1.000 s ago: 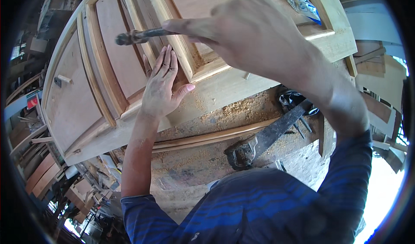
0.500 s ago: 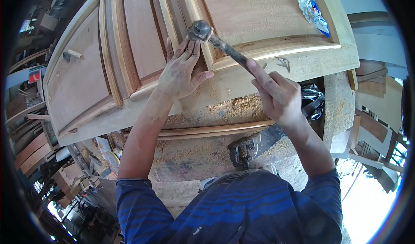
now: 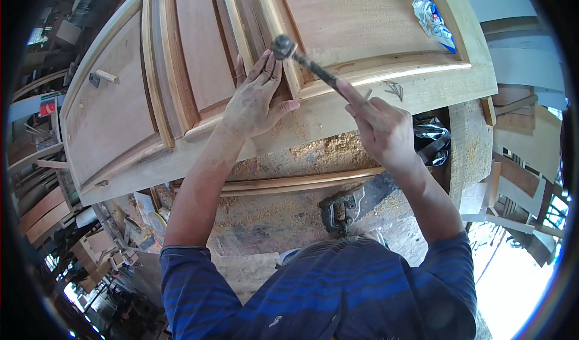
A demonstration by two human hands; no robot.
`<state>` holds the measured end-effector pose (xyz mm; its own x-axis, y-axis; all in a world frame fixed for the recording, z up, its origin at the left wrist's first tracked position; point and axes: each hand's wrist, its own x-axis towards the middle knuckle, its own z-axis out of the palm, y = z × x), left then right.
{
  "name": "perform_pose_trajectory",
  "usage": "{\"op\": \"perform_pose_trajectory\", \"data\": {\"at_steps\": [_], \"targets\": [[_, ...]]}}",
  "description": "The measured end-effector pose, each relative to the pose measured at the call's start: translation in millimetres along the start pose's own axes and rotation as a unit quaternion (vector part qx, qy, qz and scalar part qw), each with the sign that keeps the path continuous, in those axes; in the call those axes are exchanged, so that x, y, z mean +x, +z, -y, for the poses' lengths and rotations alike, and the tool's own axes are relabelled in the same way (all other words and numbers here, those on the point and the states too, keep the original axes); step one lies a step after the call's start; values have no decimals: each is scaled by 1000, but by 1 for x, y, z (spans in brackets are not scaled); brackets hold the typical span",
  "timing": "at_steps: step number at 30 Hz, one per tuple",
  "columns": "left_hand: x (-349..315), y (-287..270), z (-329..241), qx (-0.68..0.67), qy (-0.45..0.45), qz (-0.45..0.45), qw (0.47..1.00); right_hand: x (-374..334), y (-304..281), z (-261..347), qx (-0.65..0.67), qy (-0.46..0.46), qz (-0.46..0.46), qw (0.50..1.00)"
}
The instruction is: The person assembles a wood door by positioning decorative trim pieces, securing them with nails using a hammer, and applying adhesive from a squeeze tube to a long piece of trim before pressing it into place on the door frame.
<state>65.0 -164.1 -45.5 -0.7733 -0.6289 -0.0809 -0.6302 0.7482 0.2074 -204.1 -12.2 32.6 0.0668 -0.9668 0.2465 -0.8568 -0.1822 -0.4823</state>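
Observation:
A wooden panel door (image 3: 338,112) with raised moulding strips lies in front of me. My left hand (image 3: 253,102) rests on it with the fingers stretched forward and the thumb apart. Its fingertips touch the area beside an upright moulding strip (image 3: 265,8), near the lower corner of a panel. In my right hand (image 3: 386,129) is a hammer, gripped by its handle (image 3: 318,70). The dark hammer head (image 3: 282,47) is right by my left fingertips and hides part of the strip. Whether a nail stands under it, I cannot tell.
Several loose nails (image 3: 394,89) lie on the door's near rail. A crumpled blue and silver packet (image 3: 434,22) sits at the upper right. Sawdust (image 3: 332,153) and thin wooden strips (image 3: 301,181) are on the bench below. A black plastic bag (image 3: 429,136) is at the right.
The hammer head has shifted slightly right and nearer to me. My left hand stays at nearly the same place on the door.

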Motion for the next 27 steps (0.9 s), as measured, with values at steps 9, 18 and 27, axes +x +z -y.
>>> {"op": "perform_pose_trajectory", "data": {"at_steps": [9,18,27], "targets": [[-2,1,0,13,-8,14,1000,1,0,-3,-14,-6,26,1000],[-2,0,-2,30,-4,23,999,-5,10,1,-16,12,-1,1000],[-3,-1,-1,21,-2,31,999,-10,23,-4,-49,29,19,998]]}}
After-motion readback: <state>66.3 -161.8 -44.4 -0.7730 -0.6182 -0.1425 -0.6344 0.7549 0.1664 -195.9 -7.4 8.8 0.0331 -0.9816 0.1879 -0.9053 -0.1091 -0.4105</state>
